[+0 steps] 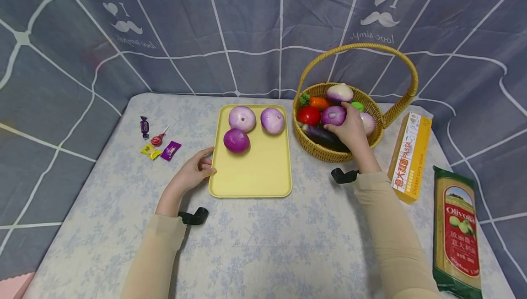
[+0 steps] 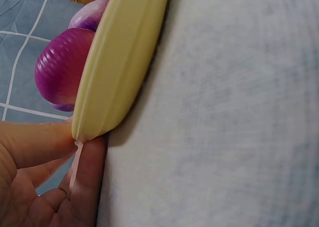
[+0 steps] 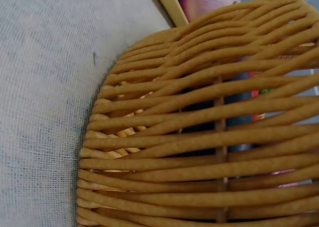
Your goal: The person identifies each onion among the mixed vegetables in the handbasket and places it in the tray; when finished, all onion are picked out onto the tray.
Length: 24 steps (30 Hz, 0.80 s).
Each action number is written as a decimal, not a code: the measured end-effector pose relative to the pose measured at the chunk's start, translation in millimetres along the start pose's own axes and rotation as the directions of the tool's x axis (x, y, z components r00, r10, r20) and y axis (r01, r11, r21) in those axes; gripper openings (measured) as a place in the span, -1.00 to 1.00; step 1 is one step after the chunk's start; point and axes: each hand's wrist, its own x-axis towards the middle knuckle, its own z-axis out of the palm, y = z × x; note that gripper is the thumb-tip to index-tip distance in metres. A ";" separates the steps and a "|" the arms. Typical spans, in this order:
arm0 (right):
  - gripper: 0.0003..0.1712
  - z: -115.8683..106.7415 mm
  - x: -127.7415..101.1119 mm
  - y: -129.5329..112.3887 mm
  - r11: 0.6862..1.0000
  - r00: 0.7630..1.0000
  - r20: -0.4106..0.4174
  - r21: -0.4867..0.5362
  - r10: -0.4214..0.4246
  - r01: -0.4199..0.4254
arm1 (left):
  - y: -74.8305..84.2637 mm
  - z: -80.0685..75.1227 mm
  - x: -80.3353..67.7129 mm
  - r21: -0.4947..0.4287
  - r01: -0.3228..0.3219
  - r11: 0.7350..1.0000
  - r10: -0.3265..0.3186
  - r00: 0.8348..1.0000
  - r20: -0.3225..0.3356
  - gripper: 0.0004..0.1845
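Observation:
My left hand (image 1: 191,171) pinches the left edge of a yellow tray (image 1: 255,175); in the left wrist view its thumb lies on the rim and fingers reach underneath. On the tray sit a deep purple onion (image 1: 236,141) and two paler purple onions, one (image 1: 242,119) at the back left, one (image 1: 272,121) at the back right. Inside a wicker basket (image 1: 329,154), my right hand (image 1: 350,127) grips a purple onion (image 1: 332,116). Around that onion lie a tomato (image 1: 309,116), a carrot (image 1: 319,103), an eggplant (image 1: 325,138) and a white-purple onion (image 1: 340,93). The basket's wall hides the right hand in its wrist view.
The basket's tall handle (image 1: 358,46) arches behind the right hand. A pasta box (image 1: 411,157) and a bag of spaghetti (image 1: 457,230) lie at the right. Wrapped candies (image 1: 170,150) and a lollipop (image 1: 157,140) lie left of the tray. A grey curtain (image 1: 255,29) hangs behind the table.

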 end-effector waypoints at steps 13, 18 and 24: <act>-0.06 1.9 -0.3 2.2 1.000 0.998 -0.060 -0.004 0.013 -0.013 | -0.5 0.3 -0.4 0.009 -0.004 1.000 0.004 1.000 0.000 -0.26; -0.06 -1.0 -5.8 -1.4 1.000 0.998 -0.060 0.023 0.020 -0.019 | 1.1 0.5 -1.1 0.002 0.004 1.000 -0.004 1.000 -0.003 -0.27; -0.03 -6.4 -17.9 -13.3 0.997 0.997 -0.065 0.068 0.036 -0.031 | 2.6 0.9 -1.5 -0.006 0.013 1.000 -0.013 1.000 -0.004 -0.27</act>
